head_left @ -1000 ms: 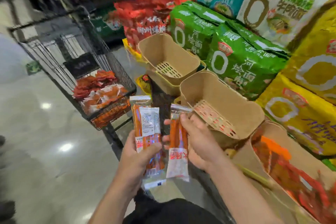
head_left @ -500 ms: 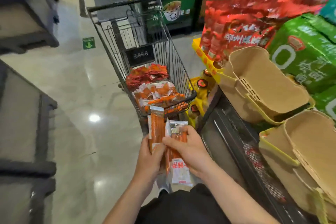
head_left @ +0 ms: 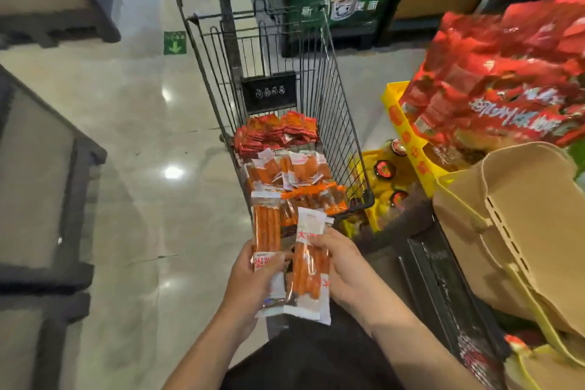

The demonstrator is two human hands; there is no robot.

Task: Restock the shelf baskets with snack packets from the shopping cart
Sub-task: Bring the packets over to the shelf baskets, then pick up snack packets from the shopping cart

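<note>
My left hand [head_left: 250, 282] grips an upright packet of orange snack sticks [head_left: 267, 226] by its lower end. My right hand [head_left: 342, 272] holds a second, similar packet [head_left: 308, 272] beside it, thumb across its upper part. Both packets touch in front of my body. Just beyond them stands the wire shopping cart [head_left: 335, 123], with orange packets [head_left: 291, 171] at its near end and small red packets [head_left: 275, 133] behind those. A tan shelf basket [head_left: 512, 231] lies tilted at the right, its inside showing nothing.
Large red bags [head_left: 506, 85] pile up above the tan basket on the right. A yellow display tray [head_left: 408, 136] and jars with dark lids [head_left: 384, 168] sit low between cart and shelf. Dark shelving stands at the left across a glossy tiled aisle [head_left: 126, 136].
The view has swung left from the shelf baskets to the cart. My two hands have drawn together, so the packets now touch.
</note>
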